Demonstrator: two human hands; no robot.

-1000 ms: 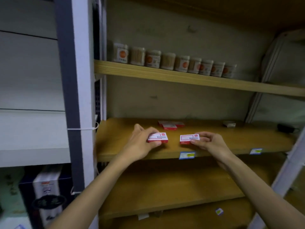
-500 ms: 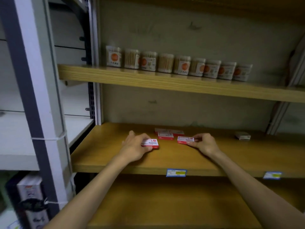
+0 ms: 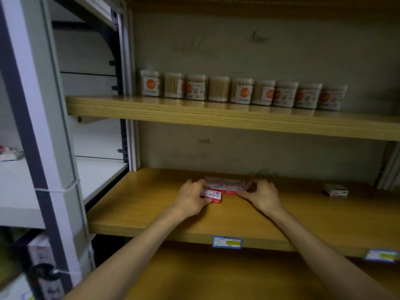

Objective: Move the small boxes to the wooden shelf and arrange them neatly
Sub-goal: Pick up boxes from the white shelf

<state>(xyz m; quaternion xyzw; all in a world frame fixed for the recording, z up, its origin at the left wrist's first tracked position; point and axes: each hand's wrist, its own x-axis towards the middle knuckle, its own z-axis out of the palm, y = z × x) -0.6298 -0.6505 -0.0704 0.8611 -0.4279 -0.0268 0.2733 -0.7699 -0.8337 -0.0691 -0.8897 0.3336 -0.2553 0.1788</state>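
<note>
Currently, one small red-and-white box (image 3: 211, 195) lies on the wooden shelf (image 3: 151, 204), clamped in the left hand (image 3: 192, 197) grip. At its 1 o'clock, a touching block of matching boxes (image 3: 225, 185) lies flat near the back wall. The right hand (image 3: 260, 194) pinches that block's right end. At 3 o'clock, well apart, lies a pale box (image 3: 336, 190).

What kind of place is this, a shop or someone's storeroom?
Probably a small shop: price labels are stuck on the wooden shelf edge, a row of identical cotton swab tubs lines the shelf above, and small red boxes are being arranged.
</note>
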